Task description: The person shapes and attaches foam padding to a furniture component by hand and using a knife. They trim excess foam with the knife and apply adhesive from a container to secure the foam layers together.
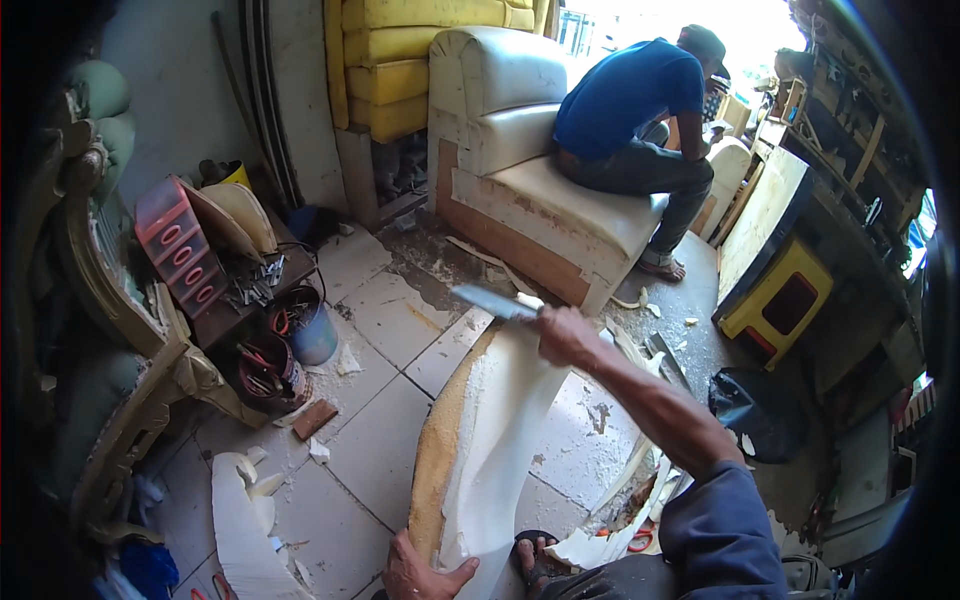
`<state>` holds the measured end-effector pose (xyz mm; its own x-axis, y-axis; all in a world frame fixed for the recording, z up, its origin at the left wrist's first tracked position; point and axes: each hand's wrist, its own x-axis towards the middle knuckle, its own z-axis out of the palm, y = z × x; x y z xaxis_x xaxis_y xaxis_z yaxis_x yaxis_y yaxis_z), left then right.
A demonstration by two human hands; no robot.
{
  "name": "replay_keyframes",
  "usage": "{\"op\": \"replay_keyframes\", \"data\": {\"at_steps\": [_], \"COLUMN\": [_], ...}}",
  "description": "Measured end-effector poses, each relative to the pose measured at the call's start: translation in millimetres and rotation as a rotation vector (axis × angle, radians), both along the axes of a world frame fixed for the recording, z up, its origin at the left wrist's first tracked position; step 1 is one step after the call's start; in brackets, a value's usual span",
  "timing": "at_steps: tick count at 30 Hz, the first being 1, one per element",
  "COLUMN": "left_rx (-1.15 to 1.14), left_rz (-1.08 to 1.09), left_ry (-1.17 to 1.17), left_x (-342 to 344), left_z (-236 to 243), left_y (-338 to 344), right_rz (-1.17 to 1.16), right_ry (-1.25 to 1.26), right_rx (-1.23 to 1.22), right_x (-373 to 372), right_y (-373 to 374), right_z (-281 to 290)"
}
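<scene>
A long curved piece of white foam on a tan board (490,430) slants away from me, its near end by my legs. My left hand (425,572) grips that near end, thumb on the foam and fingers round the tan edge. My right hand (568,337) is closed round the handle of a long, flat-bladed knife (488,301) at the far end of the foam. The blade points left across this end; a small foam lump (530,299) shows beside it. My fingers hide the knife's handle.
A person in a blue shirt (625,100) sits on a white padded seat (520,195) ahead. Foam offcuts (245,530) litter the tiled floor. On the left are a blue bucket (310,325), a red drawer box (178,245) and a carved frame (130,390).
</scene>
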<state>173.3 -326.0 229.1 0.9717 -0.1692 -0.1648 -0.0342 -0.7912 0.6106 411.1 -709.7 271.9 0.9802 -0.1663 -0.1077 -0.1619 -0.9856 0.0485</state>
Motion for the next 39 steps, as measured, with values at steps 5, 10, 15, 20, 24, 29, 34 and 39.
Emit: {"op": "replay_keyframes", "data": {"at_steps": [5,10,15,20,24,29,34,39], "left_rx": [-0.004,-0.027,-0.043,-0.042,-0.11,-0.073,-0.064,-0.083], "left_rz": [-0.077,-0.027,-0.006,0.022,-0.044,-0.041,0.017,-0.092], "left_ry": [-0.072,0.053,0.115,0.039,-0.002,0.027,-0.077,-0.159], "left_x": [-1,-2,-3,-5,-9,-10,-12,-15], "left_z": [3,11,8,-6,1,3,-16,-19], "left_y": [-6,-13,-7,-1,-9,-8,-1,-4], "right_rz": [0.014,-0.31,-0.113,0.005,-0.093,-0.205,-0.127,-0.288], "right_ry": [-0.118,0.043,0.002,0.017,-0.007,0.03,0.031,-0.07], "right_rx": [-0.075,0.07,0.042,-0.037,-0.012,0.106,0.116,0.154], "right_x": [-8,10,-10,-36,-36,-22,-37,-43], "right_y": [-4,-20,-22,14,-3,-6,27,-4], "right_z": [-20,-3,1,17,25,19,6,-6]}}
